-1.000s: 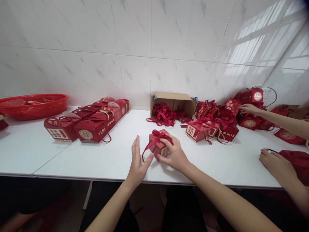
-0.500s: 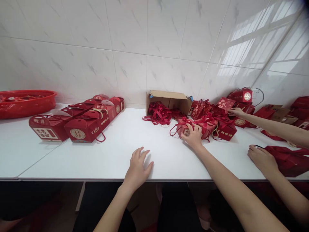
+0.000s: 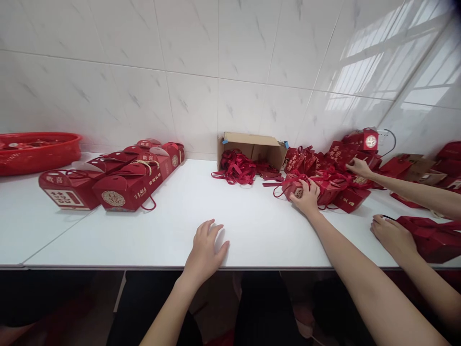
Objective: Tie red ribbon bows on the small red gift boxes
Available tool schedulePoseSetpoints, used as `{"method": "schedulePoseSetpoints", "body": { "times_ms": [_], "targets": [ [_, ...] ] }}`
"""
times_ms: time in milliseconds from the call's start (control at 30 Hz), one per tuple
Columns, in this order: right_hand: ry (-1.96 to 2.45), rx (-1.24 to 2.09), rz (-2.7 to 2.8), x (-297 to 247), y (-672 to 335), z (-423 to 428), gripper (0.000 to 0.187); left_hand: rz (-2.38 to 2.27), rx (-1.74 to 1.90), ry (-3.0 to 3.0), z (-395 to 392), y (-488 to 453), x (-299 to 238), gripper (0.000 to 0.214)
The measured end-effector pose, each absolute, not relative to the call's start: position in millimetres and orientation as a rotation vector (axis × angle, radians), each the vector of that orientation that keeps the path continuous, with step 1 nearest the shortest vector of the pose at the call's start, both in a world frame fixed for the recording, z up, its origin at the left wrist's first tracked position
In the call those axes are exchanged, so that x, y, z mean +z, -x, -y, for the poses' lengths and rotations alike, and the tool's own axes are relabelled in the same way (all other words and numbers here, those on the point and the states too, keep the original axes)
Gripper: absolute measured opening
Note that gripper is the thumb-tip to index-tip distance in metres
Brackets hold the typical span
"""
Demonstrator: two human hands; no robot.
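Observation:
My right hand is closed round the near end of a red gift box with a gold round emblem and a red ribbon on top. That box presses against another red box to its right. Over the front part of the white table, my left hand hovers or rests with fingers spread, holding nothing. Behind my right hand, a brown cardboard carton lies on its side, with red ribbons spilling out of it.
Rows of closed red gift boxes stand at the left, beside a red plastic basin. On the right, a co-worker's one hand reaches to the pile of red boxes; their other hand is at a dark red box. A tiled wall rises behind.
My right hand has moved right with the gift box, shifting the neighbouring box rightward too. My left hand stays where it was. The co-worker's reaching hand has shifted slightly right.

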State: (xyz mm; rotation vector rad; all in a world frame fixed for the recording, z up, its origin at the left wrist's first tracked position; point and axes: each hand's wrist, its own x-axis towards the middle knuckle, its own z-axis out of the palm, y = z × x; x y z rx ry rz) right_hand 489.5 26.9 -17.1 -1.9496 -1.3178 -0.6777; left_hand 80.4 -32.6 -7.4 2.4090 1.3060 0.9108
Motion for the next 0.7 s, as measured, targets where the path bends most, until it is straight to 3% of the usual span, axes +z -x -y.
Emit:
{"method": "schedulePoseSetpoints", "body": {
  "times_ms": [167, 333, 467, 700],
  "targets": [
    [2.038, -0.726, 1.102, -13, -479, -39, 0.06, -1.317, 0.885, -2.456, 33, -80, -9, 0.033],
    [2.014, -0.705, 1.043, 2, -432, -57, 0.073, -1.326, 0.902, -2.479, 33, -82, -10, 0.031],
    [1.862, -0.469, 1.497, 6, -376, -79, 0.054, -1.351, 0.888, -2.489, 33, -84, -9, 0.03],
    [1.87, -0.197, 1.599, 16, -317, -115, 0.035, -1.359, 0.831, -2.431, 37, -83, -8, 0.029]
  ]
}}
